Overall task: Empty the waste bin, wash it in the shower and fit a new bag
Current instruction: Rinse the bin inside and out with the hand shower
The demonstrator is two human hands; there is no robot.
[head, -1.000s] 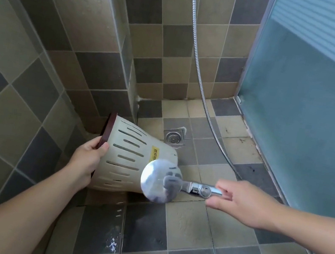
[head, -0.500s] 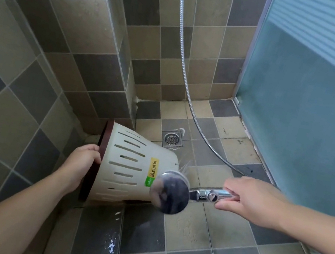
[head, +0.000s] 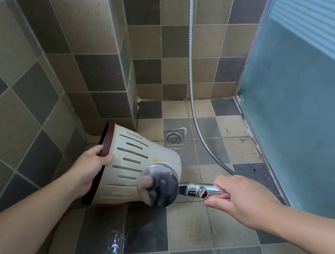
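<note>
The round chrome shower head (head: 158, 185) has turned away; my right hand (head: 240, 201) clenches its handle, my left hand (head: 89, 165) grips the slotted cream plastic waste bin (head: 133, 165) by its rim.

Tiled wall (head: 41, 48) hems the bin (head: 133, 165) (floor (head: 199, 233) rightward lies open).

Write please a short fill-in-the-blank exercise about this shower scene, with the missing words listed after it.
1. The left hand grips the waste bin by its dark ____.
2. The right hand holds the handle of the chrome ____.
3. The bin lies on its ____ on the tiled floor.
4. Behind the bin, a square metal ____ is set into the floor.

Missing words: rim; shower head; side; drain
</note>
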